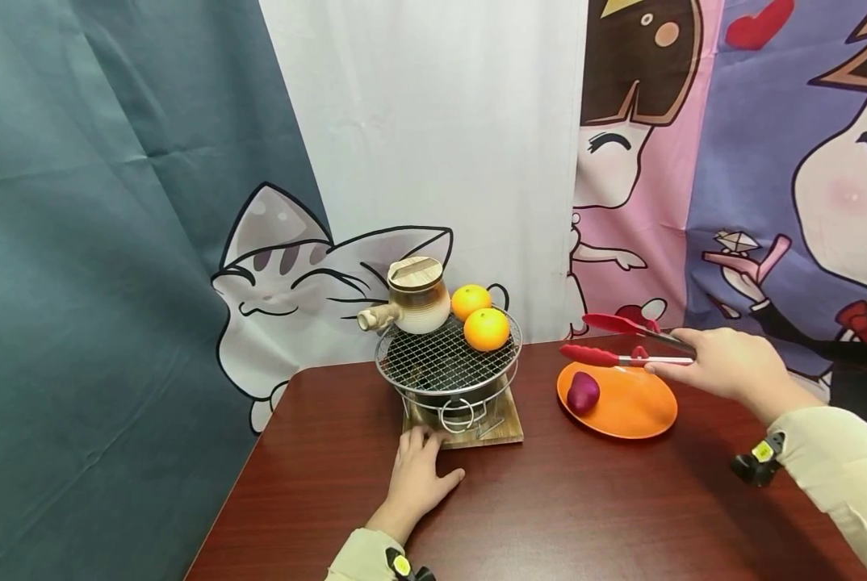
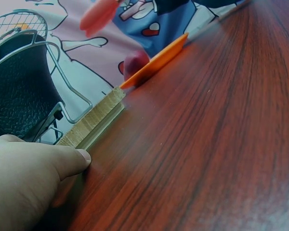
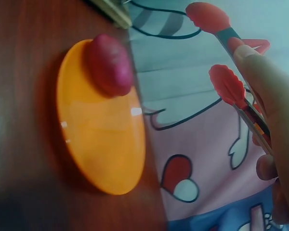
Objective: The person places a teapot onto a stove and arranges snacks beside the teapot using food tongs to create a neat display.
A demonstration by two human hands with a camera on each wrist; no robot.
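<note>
My right hand (image 1: 731, 367) holds red-tipped tongs (image 1: 595, 356) above the orange plate (image 1: 637, 403). The tongs' arms stand apart, with nothing between their tips. A purple sweet potato (image 1: 583, 393) lies on the plate's left side. My left hand (image 1: 415, 480) touches the front edge of the wooden board (image 1: 508, 428) under a small grill stove; in the left wrist view its thumb (image 2: 72, 161) lies beside the board's edge, and the other fingers are mostly hidden. On the wire mesh (image 1: 433, 363) sit two oranges (image 1: 487, 329) and a teapot (image 1: 426, 313) with a wooden lid.
The brown table (image 1: 521, 516) stands against a curtain (image 1: 433, 121) printed with cartoon figures. A wire ring handle (image 1: 457, 415) sticks out at the stove's front. The teapot's side handle (image 1: 377, 317) points left past the mesh's rim.
</note>
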